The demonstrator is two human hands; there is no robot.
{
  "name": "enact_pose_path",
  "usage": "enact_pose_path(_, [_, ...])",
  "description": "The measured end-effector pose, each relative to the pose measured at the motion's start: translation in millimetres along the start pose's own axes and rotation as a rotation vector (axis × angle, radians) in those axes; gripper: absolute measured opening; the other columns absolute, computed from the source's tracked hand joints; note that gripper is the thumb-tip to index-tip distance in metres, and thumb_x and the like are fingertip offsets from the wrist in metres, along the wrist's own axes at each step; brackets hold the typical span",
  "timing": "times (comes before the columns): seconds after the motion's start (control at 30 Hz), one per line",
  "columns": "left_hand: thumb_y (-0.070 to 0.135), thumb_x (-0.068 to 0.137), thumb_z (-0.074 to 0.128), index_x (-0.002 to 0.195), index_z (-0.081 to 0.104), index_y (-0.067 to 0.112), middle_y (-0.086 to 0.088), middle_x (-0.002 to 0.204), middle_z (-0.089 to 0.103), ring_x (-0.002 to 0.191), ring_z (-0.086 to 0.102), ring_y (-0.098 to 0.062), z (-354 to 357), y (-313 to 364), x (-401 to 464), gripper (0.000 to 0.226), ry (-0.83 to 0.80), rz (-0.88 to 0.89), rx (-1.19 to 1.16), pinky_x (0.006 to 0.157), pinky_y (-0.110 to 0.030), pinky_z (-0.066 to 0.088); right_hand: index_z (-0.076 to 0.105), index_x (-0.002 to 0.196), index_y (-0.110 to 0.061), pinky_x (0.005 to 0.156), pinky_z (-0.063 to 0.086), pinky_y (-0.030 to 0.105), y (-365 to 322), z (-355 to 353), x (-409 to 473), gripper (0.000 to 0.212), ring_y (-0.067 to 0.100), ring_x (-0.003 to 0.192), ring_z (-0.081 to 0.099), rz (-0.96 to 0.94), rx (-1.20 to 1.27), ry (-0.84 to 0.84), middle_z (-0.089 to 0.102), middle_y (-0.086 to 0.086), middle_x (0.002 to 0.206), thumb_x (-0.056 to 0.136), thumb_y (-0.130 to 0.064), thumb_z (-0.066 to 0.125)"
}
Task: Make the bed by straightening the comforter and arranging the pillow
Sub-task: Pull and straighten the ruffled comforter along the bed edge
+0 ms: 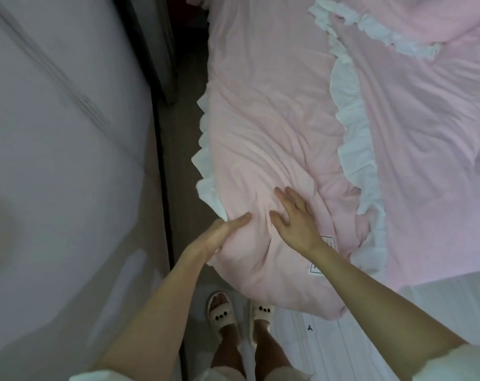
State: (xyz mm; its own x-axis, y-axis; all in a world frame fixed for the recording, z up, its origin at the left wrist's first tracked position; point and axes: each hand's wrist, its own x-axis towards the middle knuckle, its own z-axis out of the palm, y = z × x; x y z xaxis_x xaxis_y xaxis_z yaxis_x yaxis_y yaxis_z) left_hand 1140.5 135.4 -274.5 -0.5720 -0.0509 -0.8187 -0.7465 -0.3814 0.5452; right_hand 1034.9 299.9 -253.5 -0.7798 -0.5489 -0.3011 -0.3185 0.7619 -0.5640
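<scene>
Hands are working on the pink comforter (pixel 263 138) lying rumpled along the bed's left edge. Left hand (pixel 222 232) is gripping its near corner, thumb on top, fingers hidden beneath. Right hand (pixel 293 213) is pressing flat on the fabric, fingers straight. Slippers (pixel 219 312) are standing on the floor.

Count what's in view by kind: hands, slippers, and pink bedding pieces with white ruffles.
Hands: 2, left hand and right hand, both on the comforter
Slippers: 2
Pink ruffled bedding pieces: 2, the comforter and a pillow
Total: 6
</scene>
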Motion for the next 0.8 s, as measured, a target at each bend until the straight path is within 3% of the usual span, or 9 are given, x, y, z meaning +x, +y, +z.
enact_pose_path(0.07, [0.07, 0.047, 0.077, 0.134, 0.045, 0.026, 0.005, 0.131, 0.057, 0.119, 0.054, -0.019, 2, -16, -8, 0.103, -0.06, 0.002, 0.164, 0.109, -0.042, 0.037, 0.026, 0.146, -0.025, 0.115, 0.024, 0.038, 11, 13, -10, 0.06, 0.021, 0.143, 0.018, 0.022, -0.027, -0.097, 0.016, 0.001, 0.157, 0.091, -0.025, 0.051])
enact_pose_path(0.23, [0.033, 0.073, 0.077, 0.142, 0.03, 0.025, 0.008, 0.139, 0.045, 0.124, 0.044, -0.012, 24, -41, -21, 0.084, -0.097, 0.181, 0.366, 0.108, -0.031, 0.034, 0.025, 0.146, -0.022, 0.117, 0.02, 0.039, 25, 26, -32, 0.056, 0.025, 0.144, 0.015, 0.003, -0.076, -0.116, 0.013, 0.006, 0.158, 0.093, -0.025, 0.044])
enact_pose_path(0.3, [0.033, 0.074, 0.076, 0.142, 0.028, 0.024, 0.008, 0.135, 0.046, 0.123, 0.045, -0.013, 33, -54, -29, 0.083, 0.017, 0.226, 0.272, 0.108, -0.032, 0.035, 0.026, 0.146, -0.021, 0.118, 0.015, 0.04, 27, 28, -45, 0.058, 0.025, 0.144, 0.015, -0.051, -0.156, -0.082, 0.015, 0.007, 0.157, 0.09, -0.032, 0.036])
enact_pose_path(0.37, [0.039, 0.073, 0.076, 0.133, 0.044, 0.019, 0.001, 0.131, 0.055, 0.116, 0.053, -0.018, 35, -70, -38, 0.071, 0.102, 0.163, 0.148, 0.104, -0.037, 0.042, 0.028, 0.145, -0.021, 0.118, 0.012, 0.043, 29, 30, -59, 0.062, 0.024, 0.144, 0.015, -0.093, -0.201, -0.054, 0.017, 0.005, 0.157, 0.085, -0.037, 0.03])
enact_pose_path(0.5, [0.041, 0.07, 0.078, 0.128, 0.051, 0.023, 0.002, 0.129, 0.058, 0.114, 0.055, -0.018, 44, -109, -55, 0.067, 0.081, 0.122, 0.249, 0.104, -0.041, 0.043, 0.03, 0.144, -0.022, 0.116, 0.01, 0.046, 57, 36, -97, 0.074, 0.024, 0.144, 0.016, -0.21, -0.31, -0.19, 0.021, 0.006, 0.156, 0.08, -0.053, 0.015])
enact_pose_path(0.6, [0.038, 0.065, 0.079, 0.137, 0.035, 0.029, 0.008, 0.133, 0.049, 0.121, 0.047, -0.015, 64, -126, -67, 0.085, 0.152, 0.213, 0.22, 0.106, -0.039, 0.039, 0.04, 0.138, -0.017, 0.111, 0.028, 0.053, 82, 41, -133, 0.063, 0.027, 0.135, 0.033, -0.382, -0.39, -0.188, 0.039, 0.01, 0.145, 0.083, -0.048, 0.029])
enact_pose_path(0.67, [0.036, 0.065, 0.081, 0.14, 0.027, 0.028, 0.011, 0.134, 0.046, 0.122, 0.045, -0.012, 75, -134, -71, 0.092, 0.169, 0.272, 0.183, 0.105, -0.036, 0.039, 0.038, 0.131, -0.019, 0.108, 0.032, 0.052, 93, 43, -151, 0.054, 0.025, 0.126, 0.039, -0.474, -0.354, -0.145, 0.039, 0.004, 0.133, 0.084, -0.045, 0.038])
enact_pose_path(0.73, [0.042, 0.064, 0.08, 0.135, 0.036, 0.023, 0.007, 0.132, 0.052, 0.117, 0.052, -0.012, 88, -148, -80, 0.086, 0.236, 0.295, 0.136, 0.101, -0.037, 0.045, 0.032, 0.129, -0.02, 0.109, 0.031, 0.05, 101, 42, -168, 0.054, 0.025, 0.122, 0.041, -0.531, -0.322, -0.144, 0.034, 0.002, 0.129, 0.084, -0.048, 0.04])
enact_pose_path(0.8, [0.036, 0.071, 0.077, 0.12, 0.056, 0.012, -0.006, 0.12, 0.065, 0.104, 0.064, -0.02, 93, -159, -90, 0.059, 0.349, 0.255, -0.015, 0.092, -0.04, 0.052, 0.029, 0.132, -0.02, 0.108, 0.033, 0.048, 104, 39, -175, 0.059, 0.026, 0.123, 0.04, -0.564, -0.283, -0.165, 0.033, 0.004, 0.133, 0.084, -0.052, 0.041])
